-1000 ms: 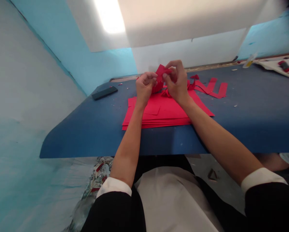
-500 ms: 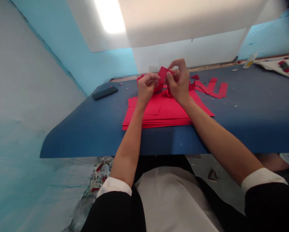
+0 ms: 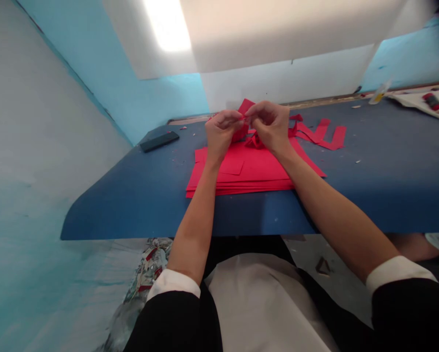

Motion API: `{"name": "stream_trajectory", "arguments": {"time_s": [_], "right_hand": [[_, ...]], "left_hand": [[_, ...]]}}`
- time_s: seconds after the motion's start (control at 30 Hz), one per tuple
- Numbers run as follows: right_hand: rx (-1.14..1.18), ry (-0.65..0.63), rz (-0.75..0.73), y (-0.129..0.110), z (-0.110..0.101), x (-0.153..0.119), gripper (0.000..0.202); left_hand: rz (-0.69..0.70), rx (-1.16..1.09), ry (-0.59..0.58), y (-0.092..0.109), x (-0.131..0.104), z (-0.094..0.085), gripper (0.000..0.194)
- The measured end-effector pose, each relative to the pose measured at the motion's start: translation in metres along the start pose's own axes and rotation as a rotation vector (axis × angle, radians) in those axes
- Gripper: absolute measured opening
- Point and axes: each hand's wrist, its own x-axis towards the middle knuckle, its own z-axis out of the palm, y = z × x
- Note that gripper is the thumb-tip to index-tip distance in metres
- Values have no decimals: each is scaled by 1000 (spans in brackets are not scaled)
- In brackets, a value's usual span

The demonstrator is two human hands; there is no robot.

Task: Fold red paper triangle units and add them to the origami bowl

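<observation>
Between my two hands is a small red paper piece (image 3: 246,105), its corner standing up above the fingertips. My left hand (image 3: 221,132) pinches it from the left, and my right hand (image 3: 270,124) pinches it from the right, fingertips nearly touching. Below the hands lies a stack of red paper sheets (image 3: 266,168) with a smaller red rectangle (image 3: 232,166) on top. Folded red paper pieces (image 3: 255,141) rest at the stack's back, partly hidden by my hands.
A dark flat object (image 3: 159,142) lies left on the blue table (image 3: 131,195). Red strips (image 3: 325,134) are right of the stack. A small bottle (image 3: 381,93) and a red-and-dark item (image 3: 432,101) are at the back right. A person's limb (image 3: 412,246) shows at lower right.
My right hand's raised fingers have come down and curled onto the small red piece. The piece has turned, and less of it shows. My left hand has shifted slightly left.
</observation>
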Motion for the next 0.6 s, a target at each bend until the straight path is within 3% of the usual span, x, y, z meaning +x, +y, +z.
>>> {"name": "stream_trajectory", "arguments": {"time_s": [0.17,0.33,0.6], "right_hand": [[17,-57,12,8,-1,2,33],[-45,-46,-28,7,-4,3,29],[-121,-47,-3,2,2,-4,35]], "left_hand": [[53,23,40,4,1,1,44],[56,89,41,9,-2,1,16],[66,155,171,19,-8,7,27]]}}
